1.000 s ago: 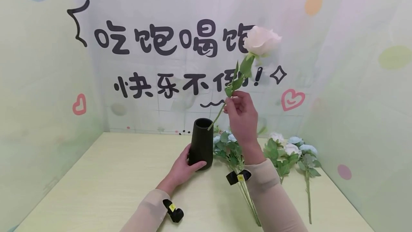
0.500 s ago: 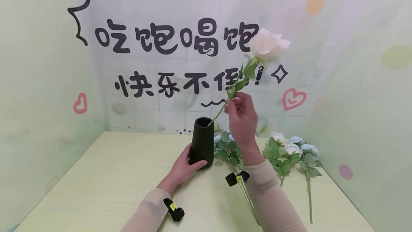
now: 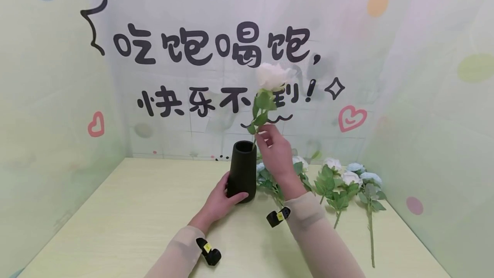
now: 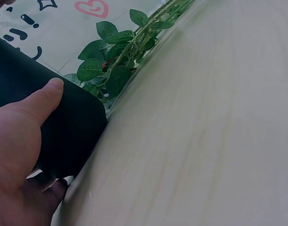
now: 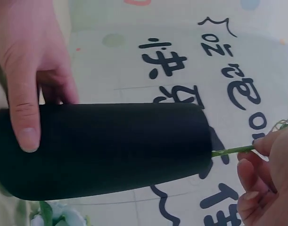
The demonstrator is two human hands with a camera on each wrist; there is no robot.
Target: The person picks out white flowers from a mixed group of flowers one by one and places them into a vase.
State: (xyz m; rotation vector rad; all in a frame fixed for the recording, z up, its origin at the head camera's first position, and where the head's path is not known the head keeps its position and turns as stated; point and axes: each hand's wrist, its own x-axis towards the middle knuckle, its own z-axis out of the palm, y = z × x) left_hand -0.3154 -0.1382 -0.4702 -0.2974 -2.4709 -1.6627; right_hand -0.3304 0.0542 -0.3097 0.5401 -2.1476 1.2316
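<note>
A black vase (image 3: 243,173) stands upright on the table, and my left hand (image 3: 219,200) grips it low down. In the left wrist view, the left thumb (image 4: 52,94) lies across the vase's side. Just above the vase mouth my right hand (image 3: 275,151) pinches the green stem of a pale pink-white rose (image 3: 271,77). In the right wrist view, the stem (image 5: 232,150) runs into the vase opening; its lower end is hidden inside. The bloom leans slightly right, its leaves (image 3: 263,102) just above my fingers.
Behind my right wrist lie leafy flower stems (image 3: 270,181), partly covered by it. Further right on the table (image 3: 154,209) are white flowers (image 3: 351,178) and light blue flowers (image 3: 371,179) on long stems. A printed backdrop (image 3: 173,3) closes off the back.
My right hand has moved left and down with the rose, and its stem has gone from the rim into the vase. The rose is now more upright. The left hand keeps its hold.
</note>
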